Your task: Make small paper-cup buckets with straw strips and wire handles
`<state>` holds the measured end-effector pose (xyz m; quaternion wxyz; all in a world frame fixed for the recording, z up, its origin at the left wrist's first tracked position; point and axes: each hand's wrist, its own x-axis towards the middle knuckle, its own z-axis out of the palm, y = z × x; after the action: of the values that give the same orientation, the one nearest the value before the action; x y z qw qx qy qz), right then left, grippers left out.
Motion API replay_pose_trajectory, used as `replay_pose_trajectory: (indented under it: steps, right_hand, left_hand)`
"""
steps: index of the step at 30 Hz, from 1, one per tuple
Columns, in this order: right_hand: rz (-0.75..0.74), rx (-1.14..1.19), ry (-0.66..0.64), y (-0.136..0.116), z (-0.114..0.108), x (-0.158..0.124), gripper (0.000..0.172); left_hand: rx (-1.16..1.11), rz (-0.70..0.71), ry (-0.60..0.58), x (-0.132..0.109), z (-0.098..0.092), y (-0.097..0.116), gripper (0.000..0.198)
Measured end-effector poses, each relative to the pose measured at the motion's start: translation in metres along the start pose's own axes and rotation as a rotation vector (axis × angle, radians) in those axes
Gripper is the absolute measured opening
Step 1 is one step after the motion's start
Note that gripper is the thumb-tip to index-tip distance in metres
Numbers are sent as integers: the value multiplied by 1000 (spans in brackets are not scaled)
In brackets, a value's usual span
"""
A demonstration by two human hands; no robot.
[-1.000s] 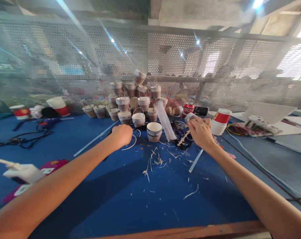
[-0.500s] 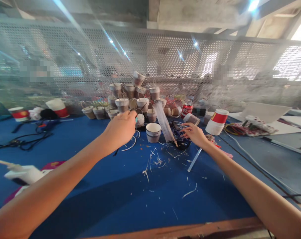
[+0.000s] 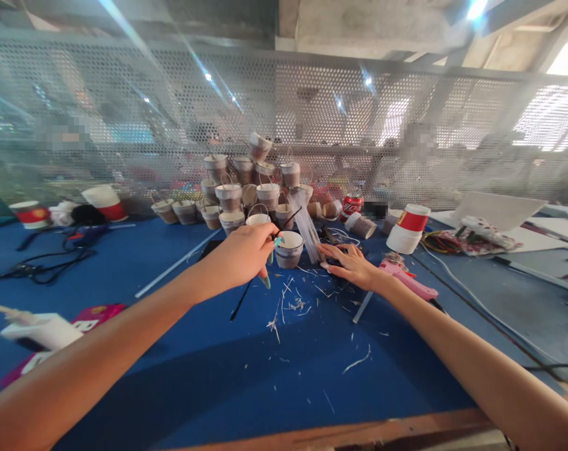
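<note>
My left hand (image 3: pixel 244 254) is closed in a pinch on a thin black stick (image 3: pixel 241 304), which slants past both sides of the fingers; whether it is wire or cord I cannot tell. Just beyond these fingers a small bark-coloured bucket (image 3: pixel 289 255) with a white rim stands upright. My right hand (image 3: pixel 347 266) reaches low over the table, fingers stretched out, at the lower end of a bundle of pale, translucent strands (image 3: pixel 303 222). Dark items beneath that hand are partly hidden.
Several similar buckets (image 3: pixel 229 197) are stacked at the back against a mesh screen (image 3: pixel 171 106). A pink glue gun (image 3: pixel 409 279) lies beside my right wrist. White paper cups (image 3: pixel 406 235) and a red can (image 3: pixel 352 207) stand right. Pale scraps (image 3: pixel 297 305) litter the blue tabletop (image 3: pixel 265 388).
My left hand has moved slightly right and nearer, and the black stick now shows in it. My right hand has moved down and left to the strands, uncovering more of the glue gun.
</note>
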<state>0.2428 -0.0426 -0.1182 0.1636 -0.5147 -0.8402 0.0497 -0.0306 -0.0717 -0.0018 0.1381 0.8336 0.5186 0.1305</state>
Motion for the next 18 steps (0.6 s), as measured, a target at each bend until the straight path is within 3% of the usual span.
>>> replay_pose_trajectory:
  steps: [3, 6, 8, 11, 13, 18]
  right_hand:
    - [-8, 39, -48, -3, 3, 0, 71]
    - [-25, 79, 5, -3, 5, 1, 69]
    - [-28, 58, 138, -3, 3, 3, 67]
    - [30, -59, 444, -17, -15, 3, 55]
    - [18, -91, 590, -43, -38, -4, 38]
    - [-341, 95, 489, -147, -88, -54, 36]
  left_hand:
    - [-44, 12, -2, 0, 1, -1, 31]
    - [-62, 3, 10, -1, 0, -1, 31]
    - [-78, 5, 13, -1, -1, 0, 32]
    - [-88, 8, -9, -1, -1, 1, 33]
    - [-79, 5, -16, 0, -1, -1, 35]
    - [-7, 24, 54, 5, -5, -13, 33]
